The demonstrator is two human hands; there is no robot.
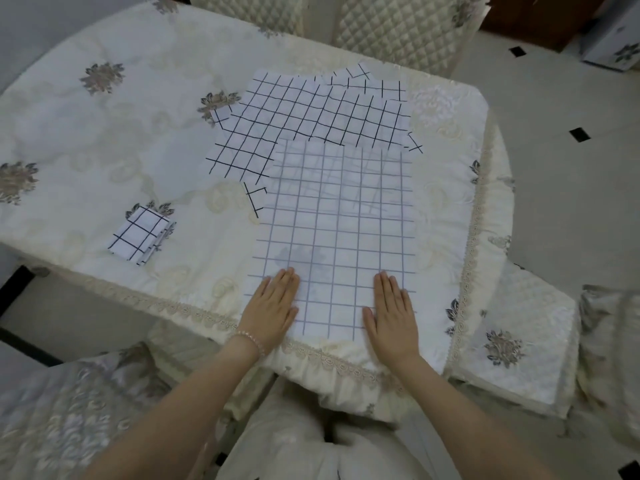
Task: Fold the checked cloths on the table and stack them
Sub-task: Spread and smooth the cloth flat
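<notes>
A white checked cloth (337, 220) lies spread flat at the table's near edge, its pale reverse side up. My left hand (273, 308) rests flat on its near left part, fingers together. My right hand (393, 313) lies flat on its near right part. Neither hand grips anything. Beyond it, several unfolded checked cloths (311, 112) with black lines overlap in a loose pile. A small stack of folded checked cloths (140, 235) sits to the left, near the table edge.
The table wears a cream embroidered tablecloth (104, 150) with a lace hem. Quilted chair backs (398, 29) stand at the far side, and a padded seat (512, 341) is at the right. My lap is below the table edge.
</notes>
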